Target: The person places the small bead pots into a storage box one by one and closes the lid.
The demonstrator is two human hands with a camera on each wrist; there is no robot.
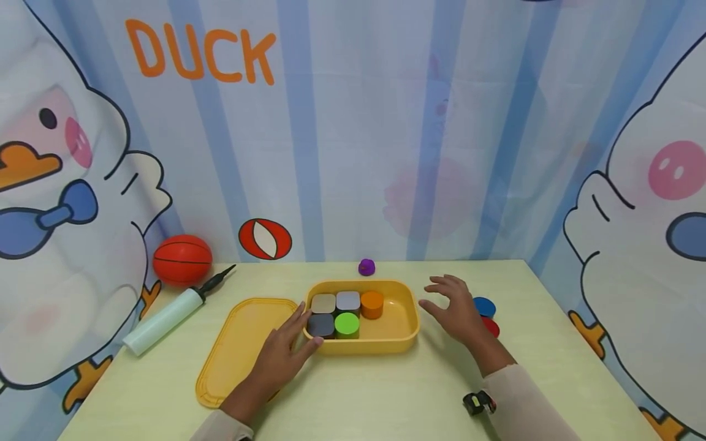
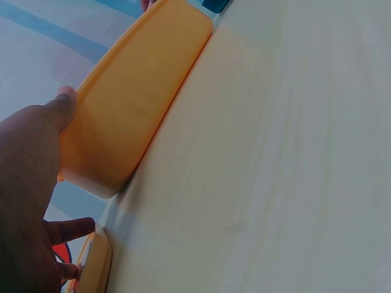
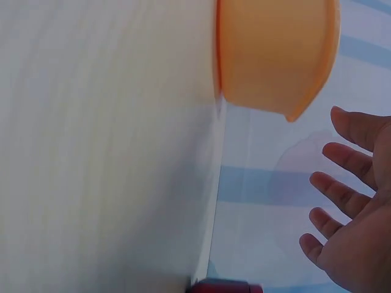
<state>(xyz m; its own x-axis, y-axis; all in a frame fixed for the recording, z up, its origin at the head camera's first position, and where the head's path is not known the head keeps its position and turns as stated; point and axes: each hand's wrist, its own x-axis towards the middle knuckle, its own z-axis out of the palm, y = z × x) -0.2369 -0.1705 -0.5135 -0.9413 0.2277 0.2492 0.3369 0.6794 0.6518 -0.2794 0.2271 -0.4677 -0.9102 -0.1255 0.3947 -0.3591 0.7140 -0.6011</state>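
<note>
Fingers spread and nearly straight, your left hand (image 1: 278,360) touches the left end of a yellow container (image 1: 366,347), thumb at the rim by its near left corner, while your right hand (image 1: 458,311) hovers just off the right end, holding nothing, its fingers parted and slightly bent. The container stands upright around the middle of the pale tabletop (image 1: 386,392), set in from the far edge, its long sides roughly parallel to that edge. Inside, five pieces gather toward the left: a beige block (image 1: 323,303), a light grey block (image 1: 348,301) and an orange cylinder (image 1: 372,305) along the far side, a dark grey block (image 1: 321,326) and a green cylinder (image 1: 347,325) along the near one. To the container's left, a flat yellow lid (image 1: 242,337) lies on the tabletop, partly hidden by your left arm. Farther out, a pale green tube (image 1: 165,321) with a black tip slants along the left edge, and a red ball (image 1: 182,260) with black lines sits near the far left corner. A small purple object (image 1: 366,267) rests by the middle of the far edge, beyond the container. Toward the right edge, a blue round piece (image 1: 485,307) and a red round piece (image 1: 489,327) lie close together, the red one partly covered by your right wrist. A small black device (image 1: 478,403) shows beside your right sleeve. Beyond the far edge hangs a striped curtain (image 1: 364,122) lettered DUCK in orange.
</note>
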